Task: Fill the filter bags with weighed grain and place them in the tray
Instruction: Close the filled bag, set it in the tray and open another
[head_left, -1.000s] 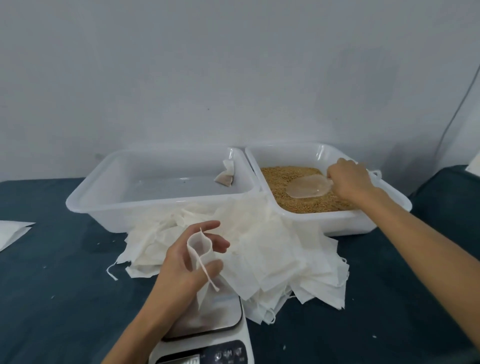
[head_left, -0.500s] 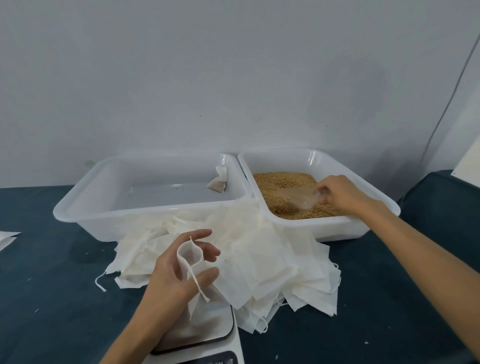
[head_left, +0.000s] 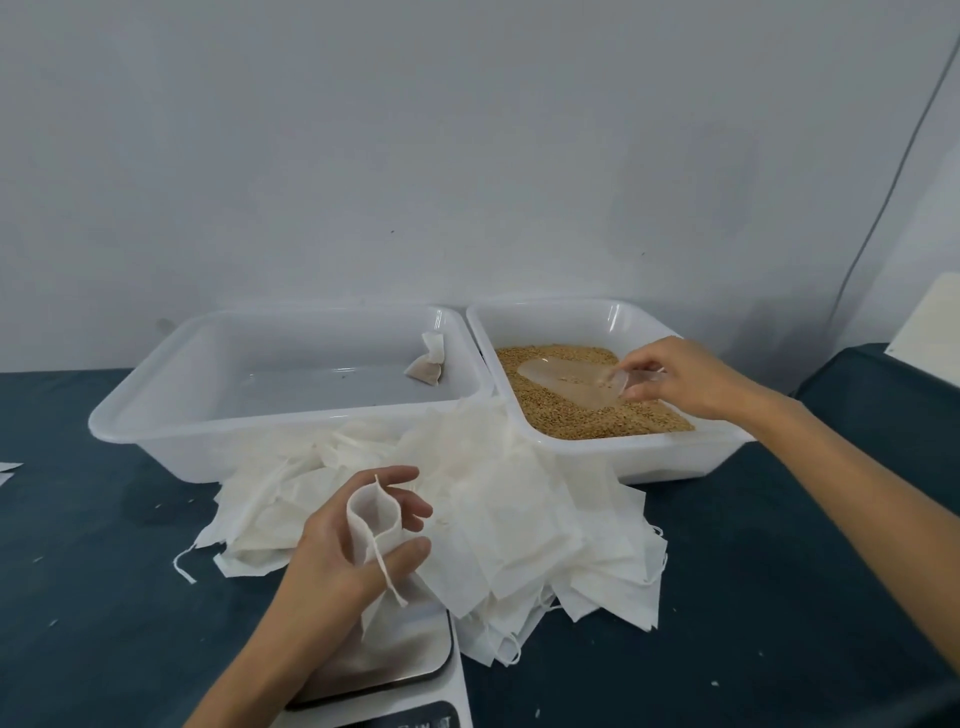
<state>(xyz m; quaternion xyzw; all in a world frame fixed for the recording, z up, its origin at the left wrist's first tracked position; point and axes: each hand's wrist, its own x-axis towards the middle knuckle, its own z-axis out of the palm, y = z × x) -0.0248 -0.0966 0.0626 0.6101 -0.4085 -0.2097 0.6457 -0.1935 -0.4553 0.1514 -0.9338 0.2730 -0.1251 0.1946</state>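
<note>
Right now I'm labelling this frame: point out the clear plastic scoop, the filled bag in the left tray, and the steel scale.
clear plastic scoop (head_left: 566, 378), head view, bowl.
filled bag (head_left: 427, 367), head view, body.
steel scale (head_left: 395, 665), head view, platform.

My left hand (head_left: 343, 551) and right hand (head_left: 675, 376) are bare, with no gloves, rings or watch that I can see. Both forearms are bare as far as the frame edge; no sleeve comes into view.
</note>
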